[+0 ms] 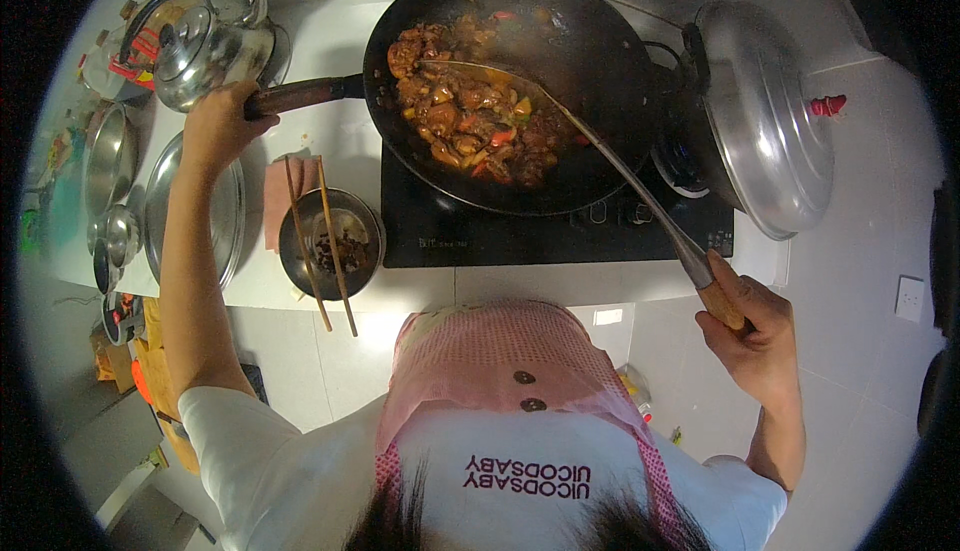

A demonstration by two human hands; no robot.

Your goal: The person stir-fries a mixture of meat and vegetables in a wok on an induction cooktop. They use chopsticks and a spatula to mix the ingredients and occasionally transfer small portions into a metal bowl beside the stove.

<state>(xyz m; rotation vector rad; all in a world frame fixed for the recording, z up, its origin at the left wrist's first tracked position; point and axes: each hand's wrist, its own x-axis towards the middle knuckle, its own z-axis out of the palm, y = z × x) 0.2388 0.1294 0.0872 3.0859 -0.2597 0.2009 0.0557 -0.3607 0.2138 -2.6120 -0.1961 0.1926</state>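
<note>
My left hand (222, 124) grips the wooden handle (300, 96) of a large dark wok (600, 48), which stands over a black cooktop (480, 239). In my right hand (754, 333) is the wooden grip of a long metal cooking spatula (622, 164). Its blade reaches into the browned, saucy food (465, 119), partly covered by it. Chunks of meat and red and green pepper pieces lie mostly in the left half of the wok. Steam hazes the wok's far right side.
Two wooden chopsticks (335, 243) lie across a metal bowl (375, 228) holding dark seasonings. A pink cloth (277, 213) lies behind it. A metal kettle (217, 48) and a round metal tray (234, 213) are at left. A large domed metal lid (780, 123) leans at right.
</note>
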